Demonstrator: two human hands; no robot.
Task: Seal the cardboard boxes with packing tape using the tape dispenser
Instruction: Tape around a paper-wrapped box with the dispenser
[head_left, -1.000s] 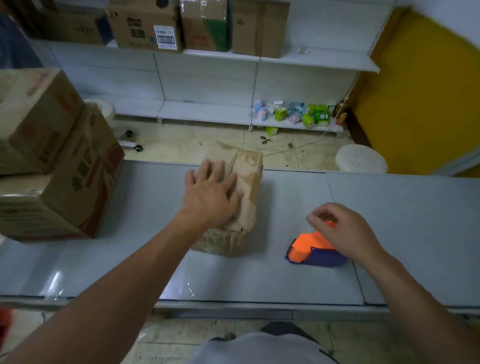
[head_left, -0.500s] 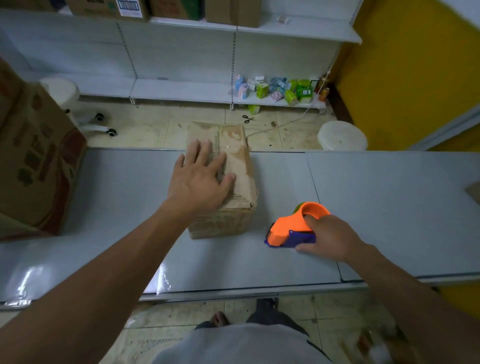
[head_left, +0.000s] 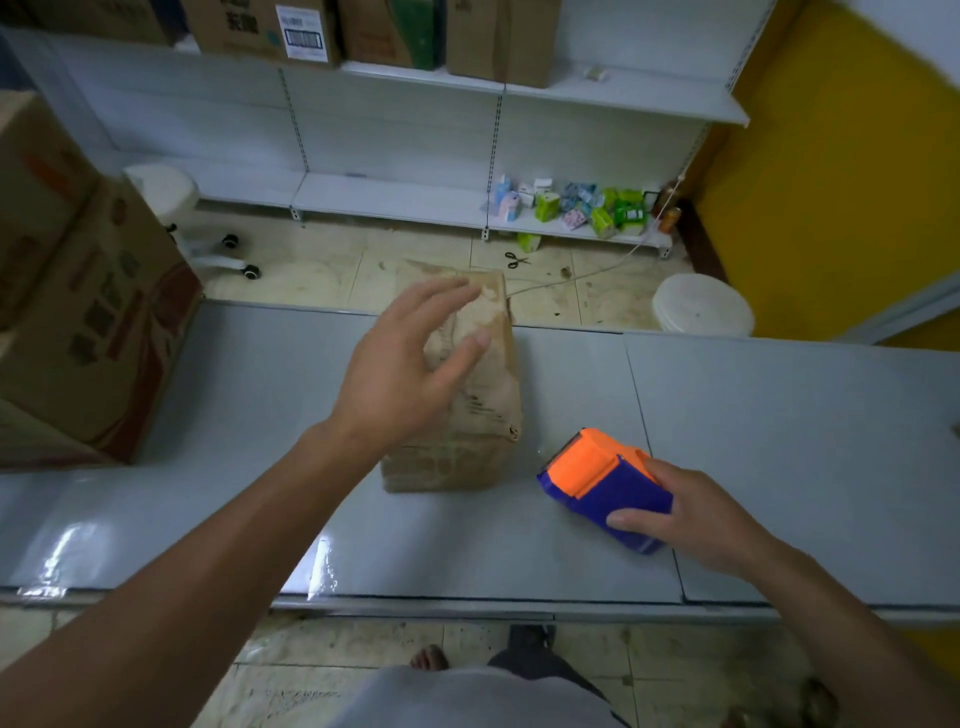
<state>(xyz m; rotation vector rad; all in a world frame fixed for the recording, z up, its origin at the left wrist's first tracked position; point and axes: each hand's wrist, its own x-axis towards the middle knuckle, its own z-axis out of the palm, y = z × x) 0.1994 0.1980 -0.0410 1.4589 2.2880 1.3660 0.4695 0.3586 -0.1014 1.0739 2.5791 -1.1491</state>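
The small cardboard box (head_left: 488, 395) stands on the grey table (head_left: 779, 441) at the centre of the frame, long axis pointing away from the viewer. The left hand (head_left: 405, 374) is positioned over the box top with fingers spread wide and relaxed, holding nothing. Contact with the cardboard cannot be confirmed. This hand and its forearm cover the left half of the box top.

The right hand (head_left: 696, 519) grips the orange and purple tape dispenser (head_left: 608, 483) at the lower right of the box, near it but apart. The thumb lies on the near side and the fingers wrap the far side.

Two large cardboard boxes (head_left: 88, 322), stacked, occupy the left end of the table. Beyond the table, white shelving (head_left: 395, 197) carries brown cartons (head_left: 249, 26) at the top of the frame and small coloured packets (head_left: 587, 208) on the lowest shelf at upper right. On the floor are scissors (head_left: 517, 260), a thin cord (head_left: 597, 270), a round white stool (head_left: 701, 312) and a white wheeled seat (head_left: 166, 192).

One top carton bears a white barcode label (head_left: 304, 34), with dark characters printed beside it that are not legible. Print on the small box and the large boxes is too blurred to read.
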